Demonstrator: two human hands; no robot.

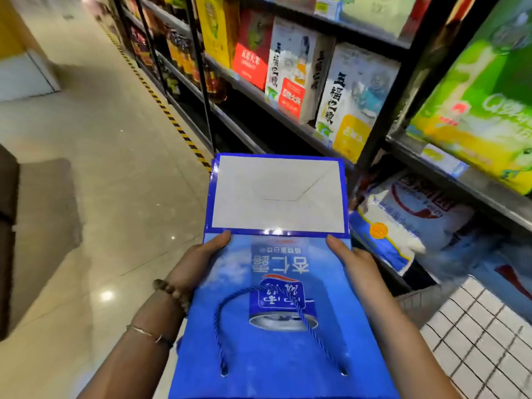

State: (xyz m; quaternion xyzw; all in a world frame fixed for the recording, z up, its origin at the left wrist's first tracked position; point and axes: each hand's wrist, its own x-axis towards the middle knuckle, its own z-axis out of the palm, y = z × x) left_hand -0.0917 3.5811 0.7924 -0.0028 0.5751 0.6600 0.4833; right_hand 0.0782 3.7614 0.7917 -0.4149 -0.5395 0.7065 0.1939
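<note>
Holding one blue paper gift bag (276,341) flat and folded, above the aisle floor (115,168) and just beside the store shelving (290,122).

Grip:
- Pinched at its left edge by the left hand (198,263), with thumb pressed on the printed face and remaining fingers hidden underneath.
- Pinched likewise at its right edge by the right hand (354,263), with thumb on top and other fingers out of sight.

Bag details:
- Printed upside down to the camera with "杏仁露" in large white characters, above one drink-can graphic; smaller line of print not clearly legible.
- Fitted with one blue rope handle (218,321), lying loose on the face and threaded through two holes.
- Folded back at the far end to show one white base panel (276,194) with blue border.

Worn on the left wrist: one brown bead bracelet (172,292), one thin metal bangle (146,332).

Shelving contents, counted:
- Two white rice boxes (354,102), marked "五福" in black vertical script.
- One red box (253,50), ending in "大米".
- One yellow box (214,27), text unreadable.
- One large green bag (483,90) at right.
- White sacks (411,223) on the lowest level, count unclear.

Marked along the shelf foot with one yellow-black hazard strip (172,119).
</note>
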